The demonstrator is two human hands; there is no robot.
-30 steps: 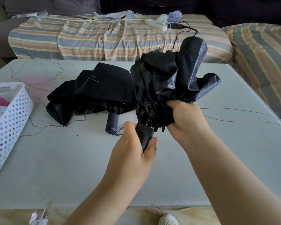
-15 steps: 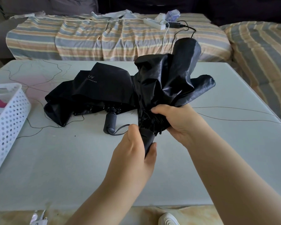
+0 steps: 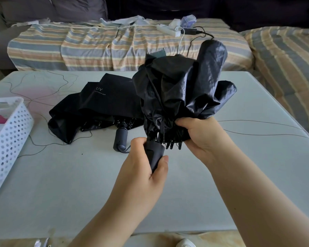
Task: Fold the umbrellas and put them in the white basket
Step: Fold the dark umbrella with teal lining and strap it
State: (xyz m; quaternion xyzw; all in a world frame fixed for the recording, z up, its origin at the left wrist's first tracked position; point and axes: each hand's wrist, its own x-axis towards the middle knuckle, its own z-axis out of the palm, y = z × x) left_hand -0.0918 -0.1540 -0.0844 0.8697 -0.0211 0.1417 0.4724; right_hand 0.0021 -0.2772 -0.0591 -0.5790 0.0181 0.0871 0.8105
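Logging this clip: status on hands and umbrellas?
Left hand grips handle, right hand bunches held umbrella. Second umbrella unfolded on table. White basket unobstructed.

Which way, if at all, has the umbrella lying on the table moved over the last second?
No. The lying umbrella has not shifted: its handle keeps the same gap to the white basket in all three frames.

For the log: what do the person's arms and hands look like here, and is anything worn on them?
Both forearms are bare up to the frame's edge, with no sleeves showing. The left hand and right hand wear no gloves, and no rings, watch or bracelet show on the visible sides. One left thumbnail shows, short and unpainted.
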